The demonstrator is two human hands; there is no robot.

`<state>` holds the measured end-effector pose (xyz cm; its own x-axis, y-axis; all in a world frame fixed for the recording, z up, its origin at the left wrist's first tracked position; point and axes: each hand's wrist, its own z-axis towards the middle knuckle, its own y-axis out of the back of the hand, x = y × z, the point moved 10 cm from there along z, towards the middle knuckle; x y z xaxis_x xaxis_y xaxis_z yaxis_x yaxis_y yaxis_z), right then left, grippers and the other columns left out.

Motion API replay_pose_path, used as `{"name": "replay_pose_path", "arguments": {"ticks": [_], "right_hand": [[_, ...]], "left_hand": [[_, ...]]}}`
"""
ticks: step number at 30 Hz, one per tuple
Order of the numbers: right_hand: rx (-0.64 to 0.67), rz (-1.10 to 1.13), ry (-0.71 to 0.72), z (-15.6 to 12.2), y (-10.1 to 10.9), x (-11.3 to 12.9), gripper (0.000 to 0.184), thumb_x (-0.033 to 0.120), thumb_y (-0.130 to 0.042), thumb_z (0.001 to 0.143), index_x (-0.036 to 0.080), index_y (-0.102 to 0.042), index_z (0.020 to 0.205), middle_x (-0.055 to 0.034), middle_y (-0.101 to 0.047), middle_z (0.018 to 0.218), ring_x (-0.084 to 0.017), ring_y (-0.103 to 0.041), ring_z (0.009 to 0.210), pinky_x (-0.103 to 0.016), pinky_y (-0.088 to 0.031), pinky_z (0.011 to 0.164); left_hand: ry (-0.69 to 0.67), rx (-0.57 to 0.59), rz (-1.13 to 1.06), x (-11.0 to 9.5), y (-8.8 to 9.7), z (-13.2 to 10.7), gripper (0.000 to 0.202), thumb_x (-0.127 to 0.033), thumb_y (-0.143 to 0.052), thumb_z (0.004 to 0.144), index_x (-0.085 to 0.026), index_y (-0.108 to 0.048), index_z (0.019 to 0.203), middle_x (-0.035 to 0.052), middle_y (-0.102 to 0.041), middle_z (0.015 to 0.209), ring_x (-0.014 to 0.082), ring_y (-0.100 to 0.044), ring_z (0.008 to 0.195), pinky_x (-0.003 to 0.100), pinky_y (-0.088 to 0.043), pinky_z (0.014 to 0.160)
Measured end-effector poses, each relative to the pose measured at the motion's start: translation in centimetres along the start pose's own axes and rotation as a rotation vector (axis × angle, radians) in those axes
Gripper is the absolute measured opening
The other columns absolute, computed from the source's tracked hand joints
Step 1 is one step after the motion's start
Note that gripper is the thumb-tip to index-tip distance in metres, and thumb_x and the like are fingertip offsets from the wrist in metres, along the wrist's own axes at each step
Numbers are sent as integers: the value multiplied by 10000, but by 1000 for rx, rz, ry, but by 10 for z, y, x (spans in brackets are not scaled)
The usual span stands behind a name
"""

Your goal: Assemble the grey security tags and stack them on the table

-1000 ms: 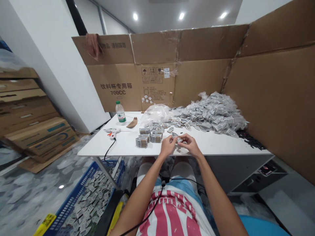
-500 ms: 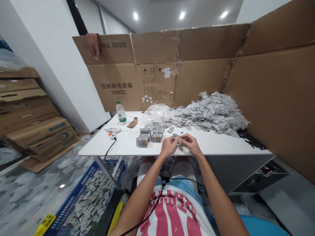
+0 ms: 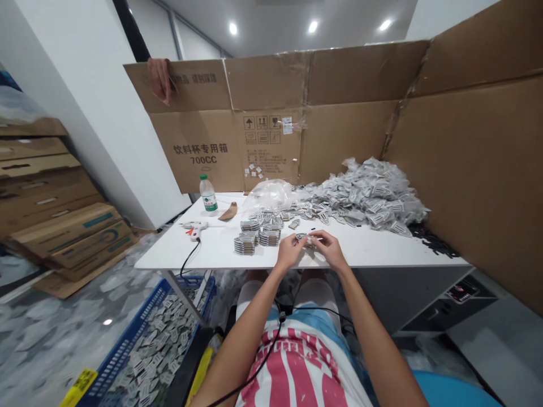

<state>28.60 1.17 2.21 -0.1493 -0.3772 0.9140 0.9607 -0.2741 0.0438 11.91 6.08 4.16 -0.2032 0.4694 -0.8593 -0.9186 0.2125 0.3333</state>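
Observation:
Both hands meet over the front of the white table point(image 3: 382, 251). My left hand point(image 3: 290, 252) is closed on a small grey slotted piece point(image 3: 301, 236), whose tip shows above the fingers. My right hand point(image 3: 327, 249) pinches at the same piece from the other side; whether it also holds a bit of wrapping is too small to tell. Just left of the hands are neat stacks of slotted pieces point(image 3: 245, 244). One loose piece point(image 3: 294, 224) lies behind them, near a small dark strip point(image 3: 313, 229).
A large heap of bagged pieces point(image 3: 373, 195) covers the back right, with black strips point(image 3: 436, 243) beside it. A bottle point(image 3: 207, 194), brown scrap point(image 3: 229, 211) and glue gun point(image 3: 195, 229) stand or lie at left. Cardboard walls point(image 3: 348, 130) enclose the back. A blue basket point(image 3: 123, 333) holds many pieces.
The slotted piece has tilted lower between my fingers, so less of it shows. My hands have stayed almost in place.

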Motion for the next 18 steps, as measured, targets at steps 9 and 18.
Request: {"name": "replay_pose_path", "arguments": {"ticks": [9, 18], "right_hand": [[22, -51, 142, -3, -7, 24, 369, 512, -886, 792, 255, -782, 1035, -82, -749, 1141, -291, -704, 1088, -431, -605, 922], [-39, -91, 69, -2, -1, 15, 410, 618, -834, 812, 234, -788, 947, -80, -766, 962, -259, -693, 852, -394, -594, 764]], "left_hand": [[109, -89, -86, 17, 8, 4, 450, -582, -615, 895, -176, -639, 702, -3, -593, 669, 156, -505, 694, 275, -381, 679], [43, -104, -61, 2, 12, 1, 570, -663, -490, 980, -189, -648, 707, 21, -620, 688, 175, -544, 718, 291, -414, 718]]}}
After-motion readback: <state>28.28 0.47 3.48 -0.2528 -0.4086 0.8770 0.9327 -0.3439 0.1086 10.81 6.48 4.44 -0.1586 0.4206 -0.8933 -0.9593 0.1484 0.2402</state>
